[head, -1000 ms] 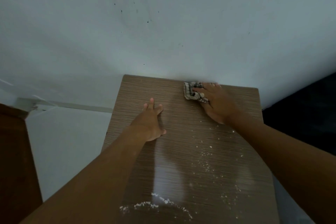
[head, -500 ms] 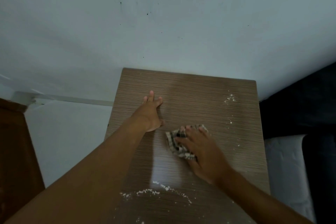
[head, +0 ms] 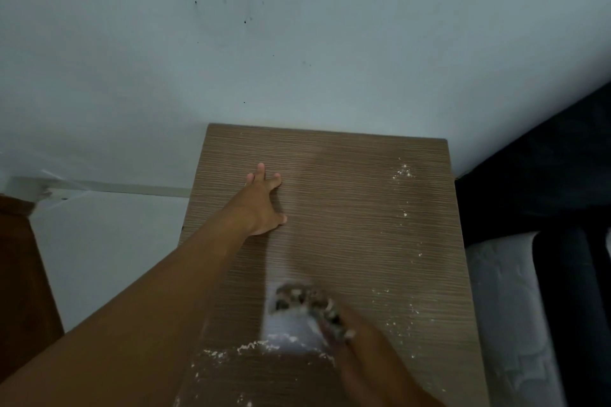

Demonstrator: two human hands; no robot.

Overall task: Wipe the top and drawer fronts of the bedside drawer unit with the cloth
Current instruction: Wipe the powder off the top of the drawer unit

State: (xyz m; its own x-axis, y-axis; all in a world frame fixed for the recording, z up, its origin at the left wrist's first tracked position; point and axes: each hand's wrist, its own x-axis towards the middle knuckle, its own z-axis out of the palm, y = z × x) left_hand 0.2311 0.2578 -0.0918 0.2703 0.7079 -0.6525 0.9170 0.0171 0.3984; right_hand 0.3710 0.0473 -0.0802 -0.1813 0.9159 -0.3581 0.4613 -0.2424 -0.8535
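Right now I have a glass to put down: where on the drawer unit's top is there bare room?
Bare wood lies in the middle of the top, between the left hand and the white powder along the right edge, and in the strip by the wall. The front is crowded: right hand, cloth, a powder line.

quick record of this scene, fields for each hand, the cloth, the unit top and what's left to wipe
left hand: flat on the drawer unit top, fingers straight
right hand: on the cloth, motion-blurred
cloth: patterned, bunched, near the front middle
residue: white crumbs along the right side and front edge
drawer fronts: out of view
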